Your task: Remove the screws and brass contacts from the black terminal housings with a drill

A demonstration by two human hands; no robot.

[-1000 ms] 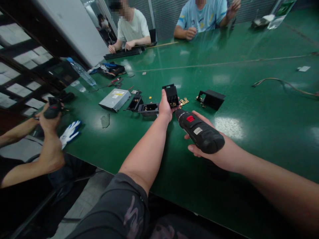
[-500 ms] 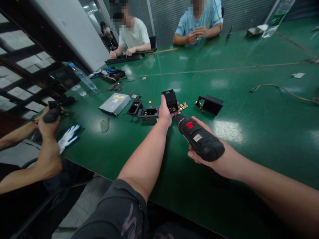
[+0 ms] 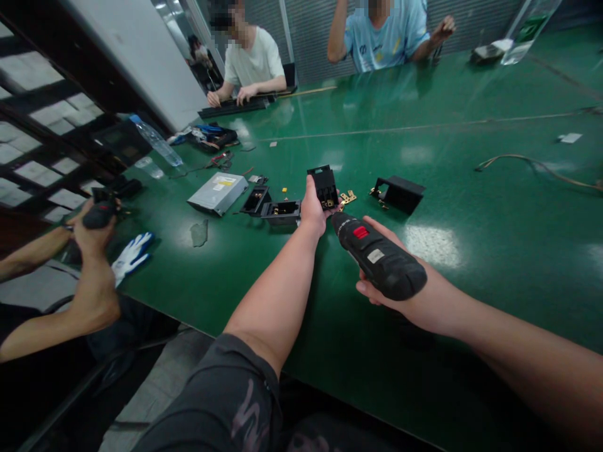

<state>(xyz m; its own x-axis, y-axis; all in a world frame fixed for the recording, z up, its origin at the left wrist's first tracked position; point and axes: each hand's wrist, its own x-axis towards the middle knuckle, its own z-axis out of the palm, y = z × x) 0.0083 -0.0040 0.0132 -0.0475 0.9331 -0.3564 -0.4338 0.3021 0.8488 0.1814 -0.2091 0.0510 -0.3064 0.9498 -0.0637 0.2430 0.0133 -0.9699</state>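
My left hand (image 3: 311, 211) is closed around a small black plastic socket housing (image 3: 324, 186), held upright just above the green table (image 3: 471, 188). In my right hand (image 3: 382, 289) is a black electric screwdriver (image 3: 379, 257) with a red switch; its tip points at the bottom of the housing, where brass contacts show. Two more black housings (image 3: 271, 205) lie just left of my left hand. Small brass parts (image 3: 348, 197) lie on the table right behind the held housing.
A black open bracket (image 3: 398, 191) lies to the right, a grey disc drive (image 3: 217, 191) to the left. A co-worker's hands (image 3: 92, 226) hold a dark tool at the left, near a white-blue glove (image 3: 132, 253). Two people sit at the far side. A cable (image 3: 532, 164) lies far right.
Both hands keep their grip and hardly move; the view shifted slightly. The person in blue at the far side raised an arm.
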